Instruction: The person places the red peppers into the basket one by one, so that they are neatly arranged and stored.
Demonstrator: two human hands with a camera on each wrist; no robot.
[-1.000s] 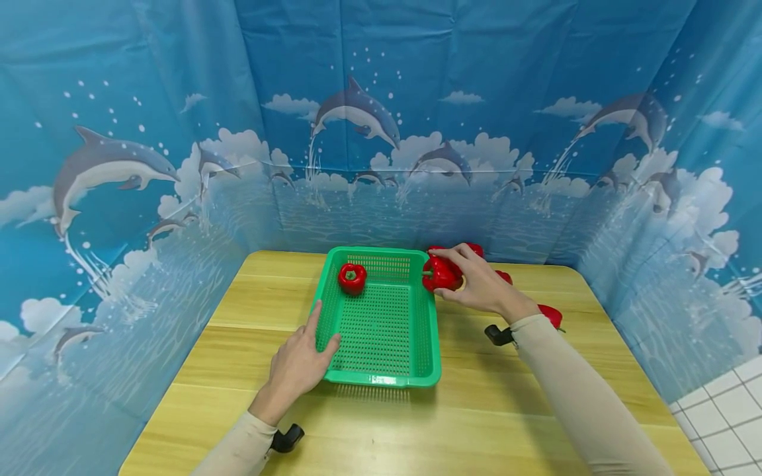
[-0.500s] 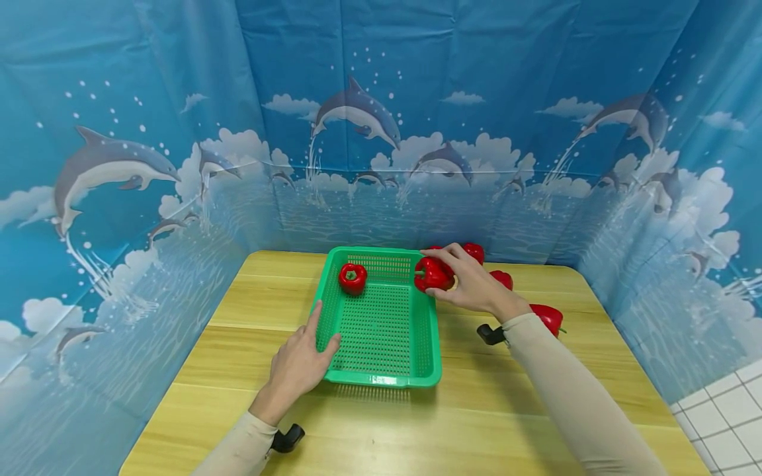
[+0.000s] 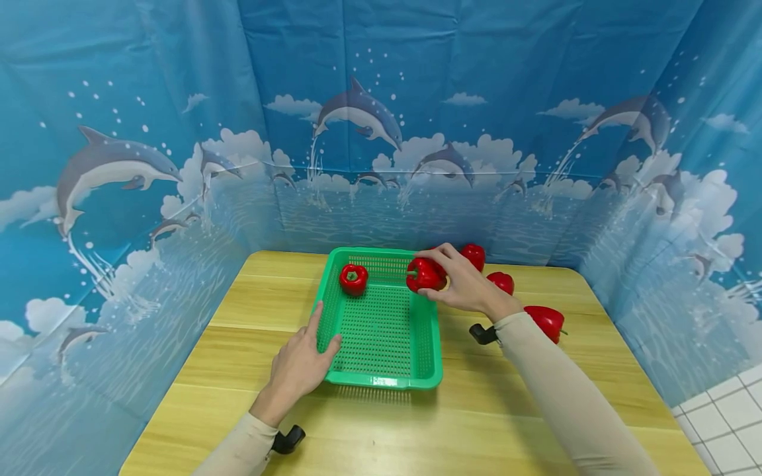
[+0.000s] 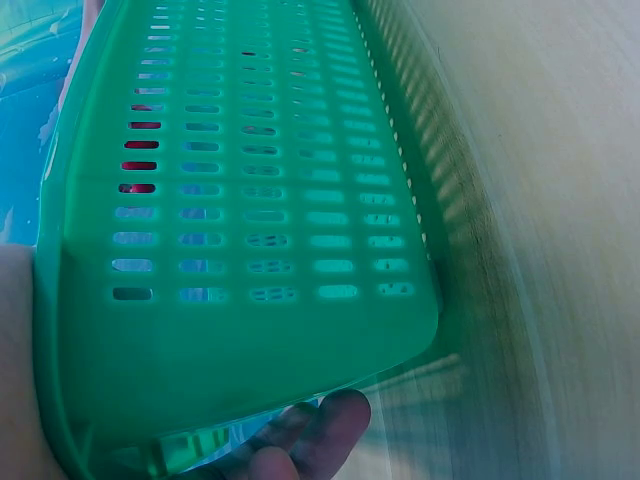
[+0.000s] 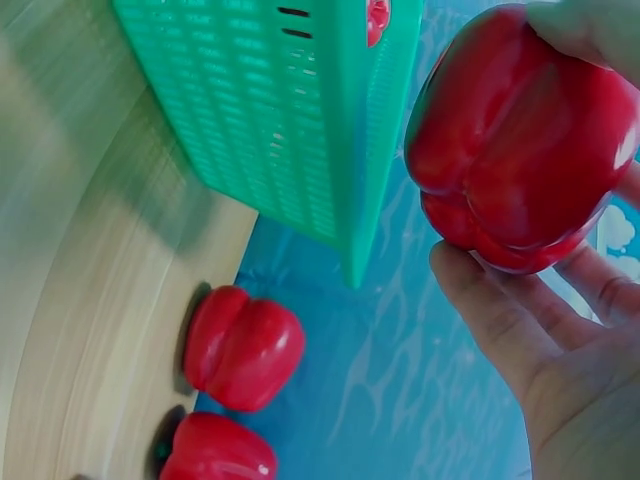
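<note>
head cam: high, from near-edge side of yellow wood-grain table (image 3: 417, 430), facing forward-down, widest; left wrist: rolled, tight on green perforated plastic basket (image 4: 230, 350); right wrist: rolled, close, facing far edge; basket in all three

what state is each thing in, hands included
Left hand: gripping the basket
Right hand: holding the raised pepper
Raised pepper: on its side, stem pointing left
Basket: upright on the table
Pepper in basket: stem up
Pepper by the right sleeve: lying on its side
Other loose peppers: resting on the table
</note>
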